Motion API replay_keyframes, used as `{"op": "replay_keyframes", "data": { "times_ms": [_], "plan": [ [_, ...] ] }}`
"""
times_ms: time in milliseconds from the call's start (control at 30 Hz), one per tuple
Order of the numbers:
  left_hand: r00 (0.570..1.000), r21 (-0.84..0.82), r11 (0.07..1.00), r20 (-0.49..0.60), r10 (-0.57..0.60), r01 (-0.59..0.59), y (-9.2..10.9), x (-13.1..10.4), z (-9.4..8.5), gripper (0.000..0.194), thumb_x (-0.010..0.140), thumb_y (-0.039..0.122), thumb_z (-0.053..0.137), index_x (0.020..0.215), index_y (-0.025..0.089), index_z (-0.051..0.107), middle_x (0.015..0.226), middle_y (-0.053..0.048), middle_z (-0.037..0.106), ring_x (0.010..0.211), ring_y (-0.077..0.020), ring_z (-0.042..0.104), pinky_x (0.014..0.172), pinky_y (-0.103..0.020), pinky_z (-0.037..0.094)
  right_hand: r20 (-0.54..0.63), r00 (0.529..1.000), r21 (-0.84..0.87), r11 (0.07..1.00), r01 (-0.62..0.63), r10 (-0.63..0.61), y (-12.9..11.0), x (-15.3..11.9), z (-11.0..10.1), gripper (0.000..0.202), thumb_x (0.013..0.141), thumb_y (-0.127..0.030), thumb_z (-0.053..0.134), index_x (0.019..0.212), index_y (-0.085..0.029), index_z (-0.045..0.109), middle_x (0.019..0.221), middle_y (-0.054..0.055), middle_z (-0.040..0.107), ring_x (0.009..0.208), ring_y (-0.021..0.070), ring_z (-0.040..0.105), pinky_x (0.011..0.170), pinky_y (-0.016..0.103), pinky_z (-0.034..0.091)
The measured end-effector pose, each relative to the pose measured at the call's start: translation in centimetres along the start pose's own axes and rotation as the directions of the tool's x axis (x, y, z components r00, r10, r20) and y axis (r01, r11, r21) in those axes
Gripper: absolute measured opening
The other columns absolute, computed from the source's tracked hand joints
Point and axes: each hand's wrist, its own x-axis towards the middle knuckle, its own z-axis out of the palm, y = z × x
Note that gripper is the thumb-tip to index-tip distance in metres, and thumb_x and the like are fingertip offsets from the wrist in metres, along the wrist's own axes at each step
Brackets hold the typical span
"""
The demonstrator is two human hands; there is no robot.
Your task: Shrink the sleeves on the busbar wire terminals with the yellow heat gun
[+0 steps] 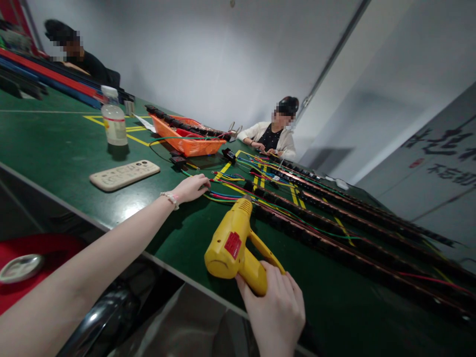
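The right hand [277,302] grips a yellow heat gun [228,243] over the green surface [74,144], nozzle near coloured wires [223,197], some laid along dark strips [290,226], others loose-ended; the left hand [191,188] curls beside them, its hold unclear, and whether any are finished cannot be told

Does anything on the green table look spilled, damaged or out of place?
No spill or damage shows; only the dark strip lying across the orange basket looks odd, since the others lie on the green table.
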Motion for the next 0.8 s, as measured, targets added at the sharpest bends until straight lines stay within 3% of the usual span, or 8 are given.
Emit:
{"op": "replay_keyframes", "data": {
  "times_ms": [100,233,467,600,800],
  "plan": [
    [0.998,0.05,0.997,0.013,-0.064,0.064,-0.7,0.0,0.0,0.031,0.084,0.035,0.045,0.101,0.016,0.062,0.101,-0.009,0.057,0.091,-0.0187,0.056,0.082,-0.028,0.045,0.044,0.999,0.035,0.999,0.03,-0.032,0.2,0.0,-0.1,0.041,0.078,-0.053,0.057,0.096,-0.016,0.057,0.089,0.002,0.062,0.083,0.0166,0.056,0.095,0.037,0.033],
    [0.998,0.057,0.997,0.052,-0.048,0.045,-1.0,0.1,0.1,0.029,0.083,0.034,0.044,0.091,0.017,0.065,0.096,-0.008,0.058,0.086,-0.0173,0.055,0.079,-0.027,0.044,0.101,0.993,0.068,0.996,0.056,-0.063,0.4,0.1,-0.4,0.036,0.078,-0.044,0.059,0.1,-0.016,0.054,0.087,0.001,0.059,0.082,0.0153,0.054,0.095,0.036,0.034],
    [0.991,0.089,0.989,0.049,-0.122,0.117,-0.5,0.4,0.6,0.027,0.087,0.032,0.04,0.09,0.016,0.062,0.098,-0.008,0.061,0.094,-0.0206,0.056,0.085,-0.032,0.041,0.062,0.995,0.079,0.994,0.077,-0.082,-1.2,0.0,-0.2,0.038,0.081,-0.045,0.055,0.104,-0.014,0.053,0.089,0.004,0.057,0.086,0.0181,0.051,0.086,0.033,0.036],
    [0.974,-0.02,0.974,0.002,-0.225,0.225,-0.1,0.6,0.7,0.028,0.092,0.031,0.034,0.093,0.016,0.057,0.093,-0.006,0.064,0.091,-0.0197,0.059,0.084,-0.033,0.04,0.062,0.996,0.121,0.991,0.063,-0.07,-2.9,0.2,0.2,0.039,0.08,-0.043,0.057,0.105,-0.014,0.051,0.088,0.004,0.056,0.081,0.0176,0.049,0.077,0.032,0.036],
    [0.975,-0.177,0.96,-0.006,-0.221,0.216,-0.4,0.5,1.1,0.025,0.09,0.029,0.033,0.098,0.017,0.054,0.079,-0.004,0.063,0.073,-0.0165,0.059,0.067,-0.026,0.042,0.083,0.994,0.196,0.979,0.047,-0.065,-5.3,0.8,0.9,0.042,0.078,-0.043,0.061,0.106,-0.013,0.051,0.089,0.004,0.055,0.08,0.0171,0.048,0.076,0.032,0.037]
  ]
}}
